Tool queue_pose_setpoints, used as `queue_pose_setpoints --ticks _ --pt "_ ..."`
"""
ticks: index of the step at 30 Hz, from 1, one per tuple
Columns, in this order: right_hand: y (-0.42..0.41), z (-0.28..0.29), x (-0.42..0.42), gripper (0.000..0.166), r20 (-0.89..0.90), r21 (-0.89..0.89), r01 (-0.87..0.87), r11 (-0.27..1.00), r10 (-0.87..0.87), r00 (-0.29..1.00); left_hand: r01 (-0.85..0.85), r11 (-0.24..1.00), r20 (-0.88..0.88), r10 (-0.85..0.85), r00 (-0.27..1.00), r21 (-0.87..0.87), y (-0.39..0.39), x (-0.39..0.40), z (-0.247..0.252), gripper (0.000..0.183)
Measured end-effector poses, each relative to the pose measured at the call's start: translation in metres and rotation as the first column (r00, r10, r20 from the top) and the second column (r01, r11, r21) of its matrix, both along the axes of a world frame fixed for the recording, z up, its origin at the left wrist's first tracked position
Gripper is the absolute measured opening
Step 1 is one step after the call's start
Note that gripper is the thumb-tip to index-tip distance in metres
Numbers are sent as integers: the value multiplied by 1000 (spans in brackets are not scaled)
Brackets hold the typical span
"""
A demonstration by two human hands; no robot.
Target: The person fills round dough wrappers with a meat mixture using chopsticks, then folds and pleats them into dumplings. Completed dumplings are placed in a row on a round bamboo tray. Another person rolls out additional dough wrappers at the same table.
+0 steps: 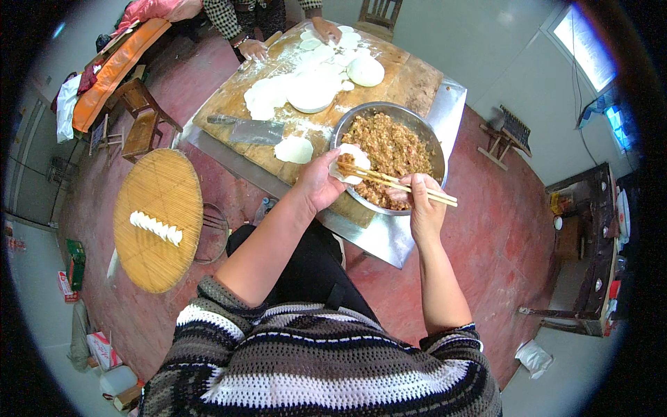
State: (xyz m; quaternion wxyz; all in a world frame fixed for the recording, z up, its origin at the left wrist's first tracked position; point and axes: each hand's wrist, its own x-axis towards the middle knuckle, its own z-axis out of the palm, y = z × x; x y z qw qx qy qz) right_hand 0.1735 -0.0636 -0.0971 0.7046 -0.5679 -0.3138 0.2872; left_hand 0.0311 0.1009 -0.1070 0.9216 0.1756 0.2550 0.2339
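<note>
My left hand (321, 180) holds a round dough wrapper (356, 159) with some brown filling on it, beside the rim of a steel bowl (440, 143). In my right hand (424, 200) is a pair of wooden chopsticks (393, 183), whose tips touch the filling on the wrapper. The bowl holds a large mass of chopped filling (391, 143). Left of it, a single wrapper (294, 149) and a broad metal blade with a dark handle (258, 131) lie on the floured wooden board (417, 86). Farther back are more wrappers (266, 97) and a dough lump (366, 71).
Across the board, a co-worker's hands (326, 30) rest among wrappers, near a rolling pin (273, 38). A round woven tray (151, 266) with a row of dumplings (156, 228) stands at the left. Wooden chairs (143, 127) and a stool (508, 135) stand around.
</note>
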Motion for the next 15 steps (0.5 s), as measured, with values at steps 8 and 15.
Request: queue_pose_setpoints --ticks 8,15 --pt "-1 -18 20 26 -308 77 105 991 -76 948 19 1000 18 -19 1000 10 -3 -5 10 43" --pt "12 -19 20 21 -491 146 164 976 -72 868 116 990 59 -120 991 76 -8 -5 10 46"
